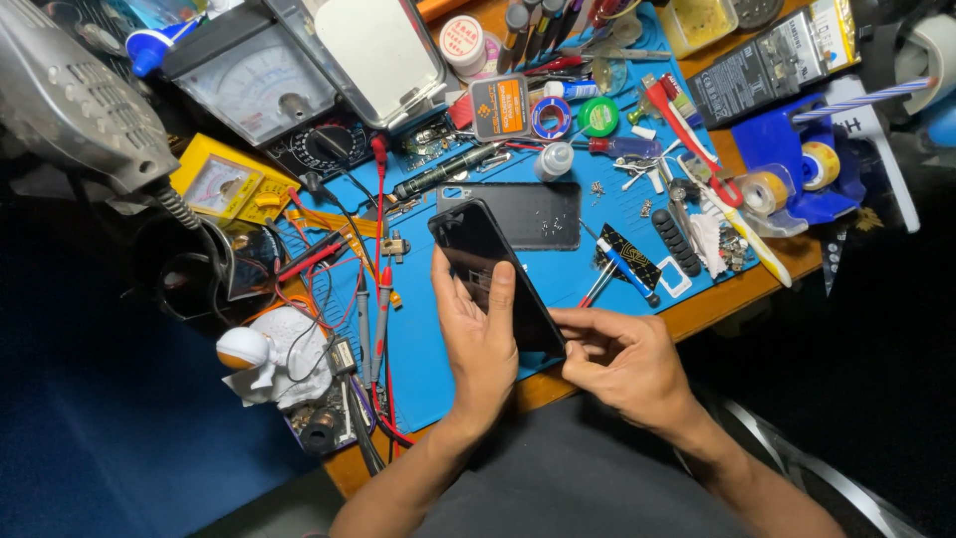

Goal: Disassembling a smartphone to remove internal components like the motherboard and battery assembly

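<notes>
Head view, left hand [481, 344] gripping glossy black slab phone [495, 274], rubbery blue mat [428, 349]

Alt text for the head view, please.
A left hand holds a black smartphone over a blue work mat while the right hand pinches its lower corner. Multimeters, tweezers and tape rolls clutter the bench.

phone [495, 281]: you hold a glossy black slab, plain, no pattern.
back cover [518, 212]: matt black, speckled with small pale dots; at 12 o'clock from your phone.
work mat [428, 349]: solid bright blue.
analogue meter [267, 95]: black case, white dial; at 11 o'clock.
small meter [231, 186]: yellow.
probe leads [379, 249]: red and black.
tape rolls [792, 177]: amber on a blue holder; at 2 o'clock.
bench edge [742, 294]: orange-brown wood.
</notes>
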